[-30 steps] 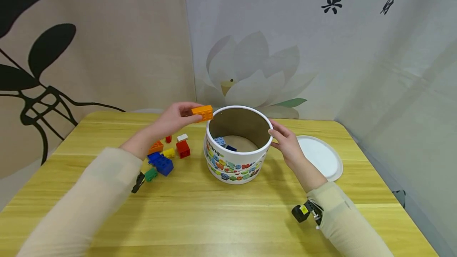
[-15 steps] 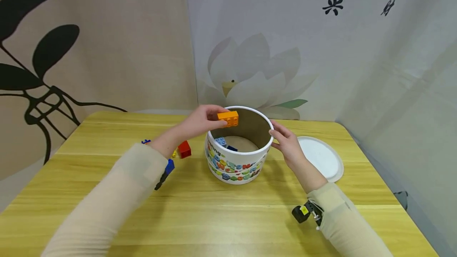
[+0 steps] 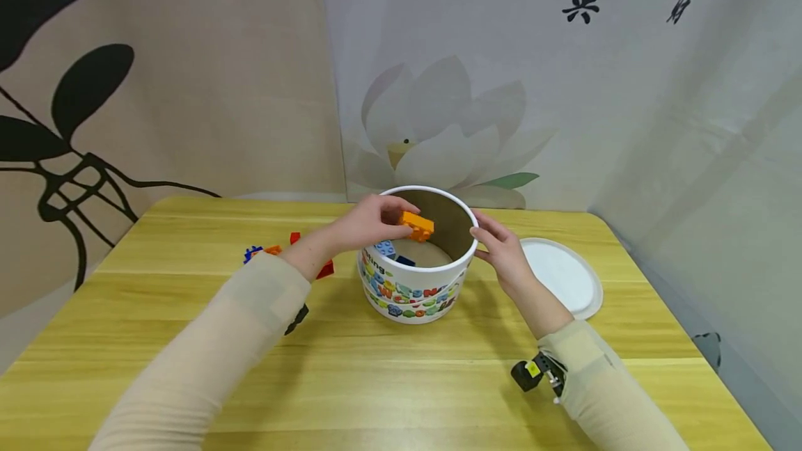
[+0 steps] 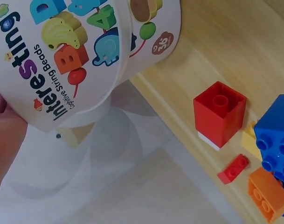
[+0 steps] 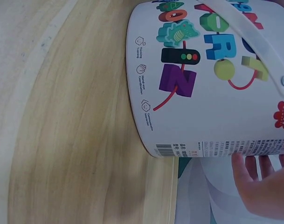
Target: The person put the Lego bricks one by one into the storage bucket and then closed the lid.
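Observation:
Over the mouth of a white printed bucket (image 3: pixel 410 298), my left hand (image 3: pixel 370 223) pinches an orange building block (image 3: pixel 420 226) between thumb and fingers. The block's studs face downward, just inside the rim. On the bucket's floor lie a light blue block (image 3: pixel 385 249) and a dark blue piece (image 3: pixel 406 261). My right hand (image 3: pixel 509 256) holds the bucket's right side, its thumb at the rim and fingers along the outer wall. The right wrist view shows those fingers (image 5: pixel 253 175) against the printed wall. The left wrist view does not show the held block.
Left of the bucket lie loose blocks, partly behind my left arm: a red block (image 4: pixel 218 116), a blue block (image 4: pixel 277 128), an orange one (image 4: pixel 268 193) and a small red one (image 4: pixel 234 169). A white round lid (image 3: pixel 560 273) lies at the right. A printed curtain hangs behind the table.
My left hand has carried the orange block rightward from beside the rim, over it and down into the bucket's mouth. The right hand stays on the bucket.

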Tool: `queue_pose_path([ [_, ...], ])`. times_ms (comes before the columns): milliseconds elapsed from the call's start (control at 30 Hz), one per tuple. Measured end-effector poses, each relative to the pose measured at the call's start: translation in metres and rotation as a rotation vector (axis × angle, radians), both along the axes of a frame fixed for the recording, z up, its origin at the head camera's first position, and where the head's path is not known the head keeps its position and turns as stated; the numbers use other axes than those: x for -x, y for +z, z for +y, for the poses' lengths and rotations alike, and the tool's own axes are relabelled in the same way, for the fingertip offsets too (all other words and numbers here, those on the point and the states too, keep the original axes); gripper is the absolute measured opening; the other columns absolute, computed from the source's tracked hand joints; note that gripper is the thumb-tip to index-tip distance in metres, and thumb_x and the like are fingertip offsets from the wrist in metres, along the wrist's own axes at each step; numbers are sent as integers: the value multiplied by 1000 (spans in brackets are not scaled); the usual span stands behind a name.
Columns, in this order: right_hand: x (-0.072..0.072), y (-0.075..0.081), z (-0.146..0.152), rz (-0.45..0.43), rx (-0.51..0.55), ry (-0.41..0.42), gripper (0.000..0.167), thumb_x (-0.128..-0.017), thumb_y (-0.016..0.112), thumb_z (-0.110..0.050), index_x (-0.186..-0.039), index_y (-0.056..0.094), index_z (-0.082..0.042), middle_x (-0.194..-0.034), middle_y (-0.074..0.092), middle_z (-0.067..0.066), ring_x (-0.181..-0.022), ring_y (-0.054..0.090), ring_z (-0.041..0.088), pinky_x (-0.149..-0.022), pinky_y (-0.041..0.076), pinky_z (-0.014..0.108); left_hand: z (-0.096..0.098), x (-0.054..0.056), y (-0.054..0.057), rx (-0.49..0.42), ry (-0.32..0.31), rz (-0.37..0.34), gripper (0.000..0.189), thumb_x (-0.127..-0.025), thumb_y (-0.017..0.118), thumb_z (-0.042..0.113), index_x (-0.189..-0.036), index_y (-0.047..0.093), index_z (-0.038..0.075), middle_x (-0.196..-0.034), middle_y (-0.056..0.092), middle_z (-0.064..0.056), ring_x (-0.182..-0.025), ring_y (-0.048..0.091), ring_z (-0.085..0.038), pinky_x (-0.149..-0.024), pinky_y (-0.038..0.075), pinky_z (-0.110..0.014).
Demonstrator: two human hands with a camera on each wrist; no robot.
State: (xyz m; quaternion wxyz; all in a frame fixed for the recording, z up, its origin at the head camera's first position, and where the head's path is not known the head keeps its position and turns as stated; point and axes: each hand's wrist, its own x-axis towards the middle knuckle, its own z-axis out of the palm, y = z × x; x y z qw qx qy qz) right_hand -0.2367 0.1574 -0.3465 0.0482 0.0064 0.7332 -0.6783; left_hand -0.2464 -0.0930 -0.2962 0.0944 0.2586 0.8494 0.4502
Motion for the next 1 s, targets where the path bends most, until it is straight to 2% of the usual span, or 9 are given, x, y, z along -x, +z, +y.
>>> queue_pose_path([
  [133, 0, -1, -1, 2, 5, 8, 46, -96, 49, -14, -141, 43, -10, -144, 44, 9, -123, 47, 22, -77, 50, 17, -1, 0, -2, -21, -21, 6, 34, -87, 64, 9, -119, 60, 2, -114, 65, -15, -105, 61, -25, -95, 48, -36],
  [267, 1, -1, -2, 4, 1, 14, 46, -96, 48, -14, -141, 42, -10, -145, 43, 9, -126, 45, 24, -78, 50, 18, -7, 0, 0, -50, -4, 16, 33, -88, 63, 10, -119, 59, 3, -116, 64, -16, -107, 60, -25, -95, 48, -37],
  [400, 1, 0, -2, 3, -2, 11, 46, -96, 49, -15, -141, 42, -10, -144, 43, 10, -125, 46, 23, -78, 50, 18, -22, -1, 5, -78, 61, 29, 32, -88, 63, 13, -119, 59, 4, -116, 64, -14, -105, 59, -25, -94, 48, -38],
  [567, 1, 0, -3, 1, -2, 6, 46, -96, 48, -15, -141, 42, -11, -143, 44, 11, -124, 47, 23, -79, 50, 18, -54, -1, 5, -86, 181, 13, 34, -91, 61, 19, -122, 57, 5, -120, 61, -14, -107, 57, -26, -94, 47, -40],
  [767, 1, 1, -2, -1, -4, 4, 46, -96, 48, -15, -142, 41, -10, -143, 43, 12, -125, 46, 24, -80, 50, 18, -97, -5, -9, -35, 302, -7, 39, -94, 56, 26, -126, 54, 5, -123, 59, -16, -109, 55, -27, -93, 46, -38],
  [1000, 2, -2, -2, -5, -6, -1, 46, -96, 49, -16, -141, 42, -11, -143, 44, 11, -122, 48, 21, -85, 51, 24, -141, -15, -36, -11, 403, -65, 47, -96, 51, 34, -133, 48, 5, -127, 55, -18, -115, 51, -30, -97, 43, -43],
])
